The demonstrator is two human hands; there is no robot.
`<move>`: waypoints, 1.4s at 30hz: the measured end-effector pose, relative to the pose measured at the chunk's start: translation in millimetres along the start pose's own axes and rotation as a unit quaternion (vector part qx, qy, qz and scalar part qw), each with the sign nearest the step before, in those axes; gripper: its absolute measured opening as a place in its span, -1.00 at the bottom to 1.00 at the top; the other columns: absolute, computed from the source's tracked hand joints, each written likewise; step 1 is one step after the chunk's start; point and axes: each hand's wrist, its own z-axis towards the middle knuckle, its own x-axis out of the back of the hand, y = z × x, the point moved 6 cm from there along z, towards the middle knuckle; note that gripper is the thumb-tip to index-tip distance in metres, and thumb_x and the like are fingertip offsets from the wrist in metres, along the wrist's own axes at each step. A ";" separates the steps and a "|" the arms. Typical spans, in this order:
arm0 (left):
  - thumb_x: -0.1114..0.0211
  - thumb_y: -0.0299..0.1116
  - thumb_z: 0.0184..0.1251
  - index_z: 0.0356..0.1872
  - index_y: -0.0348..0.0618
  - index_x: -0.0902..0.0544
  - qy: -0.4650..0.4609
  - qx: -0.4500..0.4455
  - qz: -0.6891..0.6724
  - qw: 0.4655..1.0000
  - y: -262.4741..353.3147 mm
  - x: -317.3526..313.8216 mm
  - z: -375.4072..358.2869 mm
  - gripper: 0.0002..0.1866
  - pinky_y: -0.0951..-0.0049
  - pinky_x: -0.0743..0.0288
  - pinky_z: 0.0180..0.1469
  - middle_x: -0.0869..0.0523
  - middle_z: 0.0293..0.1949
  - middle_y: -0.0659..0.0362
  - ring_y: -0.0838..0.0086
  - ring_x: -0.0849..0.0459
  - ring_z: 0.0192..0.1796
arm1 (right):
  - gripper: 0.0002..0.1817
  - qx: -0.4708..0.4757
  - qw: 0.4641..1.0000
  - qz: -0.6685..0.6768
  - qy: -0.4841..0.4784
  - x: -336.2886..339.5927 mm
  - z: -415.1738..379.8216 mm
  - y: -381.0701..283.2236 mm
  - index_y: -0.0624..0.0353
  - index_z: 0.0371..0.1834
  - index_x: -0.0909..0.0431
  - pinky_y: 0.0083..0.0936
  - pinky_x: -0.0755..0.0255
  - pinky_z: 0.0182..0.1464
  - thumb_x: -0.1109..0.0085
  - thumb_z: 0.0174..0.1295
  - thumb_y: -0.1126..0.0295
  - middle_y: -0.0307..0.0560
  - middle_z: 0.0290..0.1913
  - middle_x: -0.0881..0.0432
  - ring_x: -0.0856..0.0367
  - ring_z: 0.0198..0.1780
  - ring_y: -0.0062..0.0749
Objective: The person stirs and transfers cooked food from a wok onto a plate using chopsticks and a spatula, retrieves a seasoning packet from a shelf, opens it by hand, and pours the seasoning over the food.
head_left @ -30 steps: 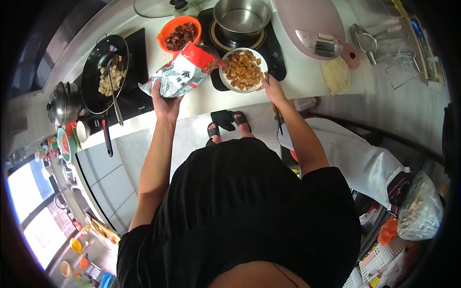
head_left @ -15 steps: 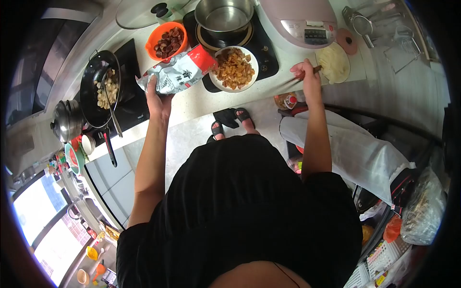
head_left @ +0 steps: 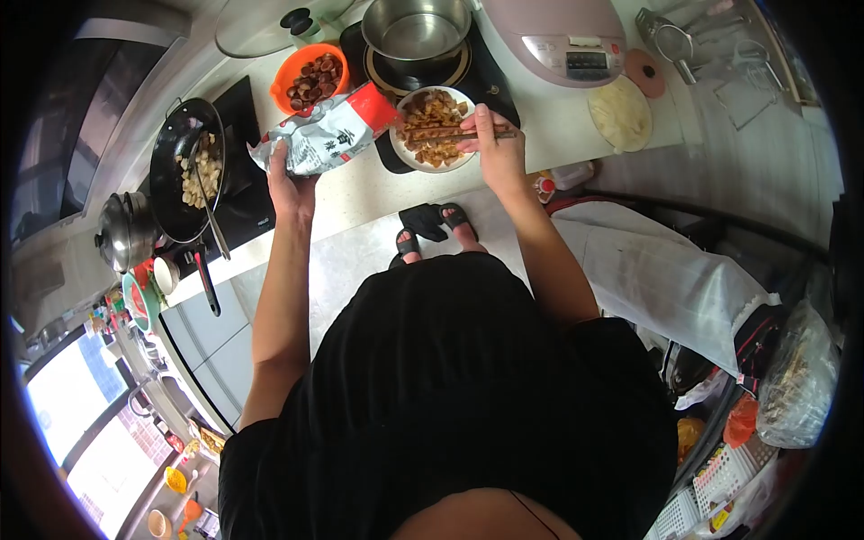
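Note:
My left hand (head_left: 292, 191) grips a silver-and-red foil bag (head_left: 326, 135), thumb on top, its red end reaching the edge of a white plate (head_left: 404, 157). On that plate lies a heap of brown food pieces (head_left: 430, 110). My right hand (head_left: 500, 153) is at the plate's right side, closed around a pair of chopsticks (head_left: 443, 137). Their tips point left across the food, close to the bag's red end. Behind the bag stands an orange bowl (head_left: 280, 90) of dark brown round pieces.
Left on the cooktop, a black wok (head_left: 166, 193) holds pale cubes and a metal spatula (head_left: 214, 225). A steel pot (head_left: 417, 31) stands behind the plate. Back right are a rice cooker (head_left: 549, 45) and a pale round disc (head_left: 619, 114). A lidded pot (head_left: 121, 229) stands far left.
My right hand has swung left with the chopsticks, from beside the pale disc to over the plate. My left hand and the bag have barely moved.

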 end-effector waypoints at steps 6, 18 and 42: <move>-0.18 -0.13 0.37 0.32 -0.07 -0.31 0.002 0.004 -0.015 1.000 2.4 0.4 -1.1 -0.45 -0.03 -0.30 0.34 -0.49 0.25 0.07 0.17 -0.47 0.28 | -0.59 0.061 0.997 0.027 0.045 -3.9 -0.5 -8.5 0.32 -0.35 -0.56 -0.62 -0.51 -0.43 -0.02 0.43 0.14 -0.10 -0.41 -0.63 -0.67 -0.51 -0.45; -0.13 -0.15 0.40 0.31 -0.11 -0.30 -0.017 0.043 -0.086 0.995 -14.0 8.7 -10.4 -0.48 0.02 -0.44 0.24 -0.52 0.22 0.06 0.17 -0.53 0.23 | -0.67 0.118 0.986 -0.099 0.071 -0.8 -4.3 -12.3 0.31 -0.43 -0.53 -0.57 -0.46 -0.46 -0.11 0.38 0.25 -0.10 -0.55 -0.61 -0.68 -0.53 -0.46; -0.15 -0.16 0.39 0.30 -0.11 -0.28 -0.011 0.050 -0.099 0.994 -13.4 14.8 -18.3 -0.46 0.00 -0.48 0.20 -0.52 0.20 0.05 0.15 -0.54 0.21 | -0.69 0.147 0.978 -0.142 -0.033 -17.5 -21.8 0.8 0.31 -0.38 -0.50 -0.51 -0.47 -0.43 -0.14 0.36 0.24 0.00 -0.42 -0.60 -0.66 -0.47 -0.41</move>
